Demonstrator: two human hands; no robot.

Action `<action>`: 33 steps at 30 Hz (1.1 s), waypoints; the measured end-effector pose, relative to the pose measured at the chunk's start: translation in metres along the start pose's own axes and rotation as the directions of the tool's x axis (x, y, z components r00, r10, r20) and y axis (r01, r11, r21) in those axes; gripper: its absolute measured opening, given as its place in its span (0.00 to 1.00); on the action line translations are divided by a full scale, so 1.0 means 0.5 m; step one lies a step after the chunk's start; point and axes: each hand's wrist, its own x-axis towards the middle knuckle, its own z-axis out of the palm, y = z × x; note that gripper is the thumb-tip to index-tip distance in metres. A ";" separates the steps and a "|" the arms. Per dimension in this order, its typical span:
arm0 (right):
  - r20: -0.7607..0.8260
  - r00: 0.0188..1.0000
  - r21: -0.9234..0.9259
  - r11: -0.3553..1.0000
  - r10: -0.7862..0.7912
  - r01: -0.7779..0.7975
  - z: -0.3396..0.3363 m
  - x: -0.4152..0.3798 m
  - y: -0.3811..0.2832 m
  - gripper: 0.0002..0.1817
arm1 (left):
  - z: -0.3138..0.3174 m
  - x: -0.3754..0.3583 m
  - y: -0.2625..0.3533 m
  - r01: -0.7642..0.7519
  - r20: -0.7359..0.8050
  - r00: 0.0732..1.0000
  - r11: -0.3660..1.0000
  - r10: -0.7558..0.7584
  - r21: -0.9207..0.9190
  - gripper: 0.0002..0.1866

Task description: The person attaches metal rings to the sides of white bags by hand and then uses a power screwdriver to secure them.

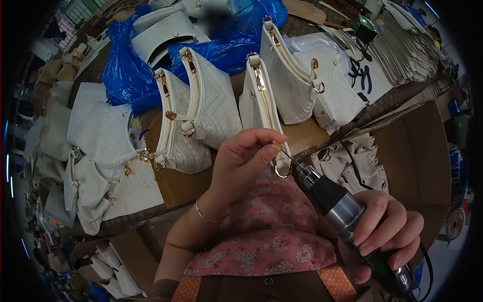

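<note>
White faux-leather bag (261, 108) is standing at bench edge w/ others; left hand (241, 161) is pinching its gold D-ring (282, 170); right hand (387, 226) is gripping rotary tool (342, 211). Prob. light, soft; hold by hardware.

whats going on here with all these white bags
A person pinches the strap end of a white handbag near its gold ring with the left hand. The right hand grips a handheld rotary tool with its tip at that spot. More white bags stand in a row on the table, with blue plastic behind them.
</note>
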 end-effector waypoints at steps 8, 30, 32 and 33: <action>-0.125 0.989 -0.262 0.959 0.076 -0.107 0.018 -0.009 -0.031 0.20 | -0.001 0.002 -0.002 -0.021 -0.008 1.000 0.999 0.021 0.049 0.10; -0.267 0.945 -0.167 0.956 0.191 -0.240 0.030 0.026 -0.014 0.22 | -0.002 0.009 -0.011 -0.069 -0.086 0.992 0.973 0.090 0.222 0.06; -0.173 0.963 -0.227 0.943 0.206 -0.243 0.012 0.021 -0.024 0.22 | 0.000 0.010 -0.012 -0.077 -0.092 0.991 0.974 0.099 0.213 0.07; -0.173 0.963 -0.226 0.943 0.207 -0.244 0.013 0.019 -0.021 0.22 | 0.000 0.010 -0.013 -0.083 -0.097 0.990 0.975 0.104 0.204 0.08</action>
